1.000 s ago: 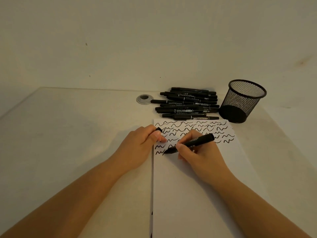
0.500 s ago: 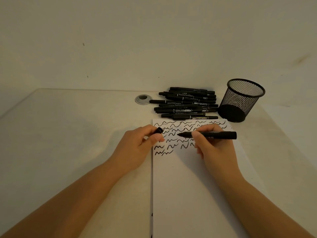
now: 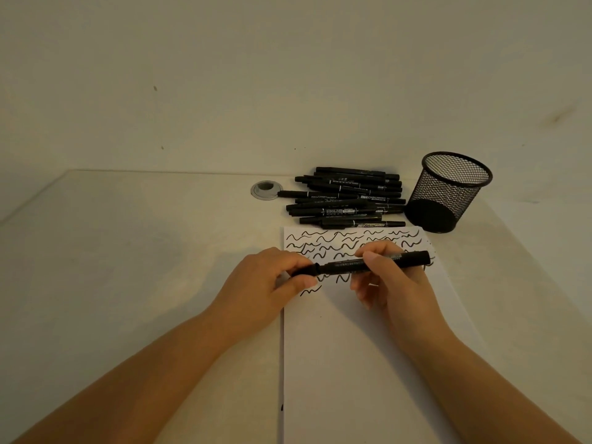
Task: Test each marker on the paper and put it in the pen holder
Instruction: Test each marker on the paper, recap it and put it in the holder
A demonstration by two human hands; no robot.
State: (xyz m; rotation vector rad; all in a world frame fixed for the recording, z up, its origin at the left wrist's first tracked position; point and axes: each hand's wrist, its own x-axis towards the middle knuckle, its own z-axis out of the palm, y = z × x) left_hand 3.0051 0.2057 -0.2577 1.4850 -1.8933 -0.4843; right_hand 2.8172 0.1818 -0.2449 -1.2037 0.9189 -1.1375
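Note:
A black marker lies level above the white paper, held between both hands. My right hand grips its barrel. My left hand pinches the black cap at the marker's left end, where the cap meets the barrel. Rows of black squiggles cover the top of the paper. A pile of several black markers lies behind the paper. The black mesh pen holder stands to the right of the pile; no marker shows inside it.
A round silver cable grommet sits in the table just left of the marker pile. The pale table meets a plain wall at the back. Its right edge runs just beyond the pen holder.
My right hand lifted the marker off the paper after a squiggle and turned it level. The marker's tip end has now met the cap in my left hand.

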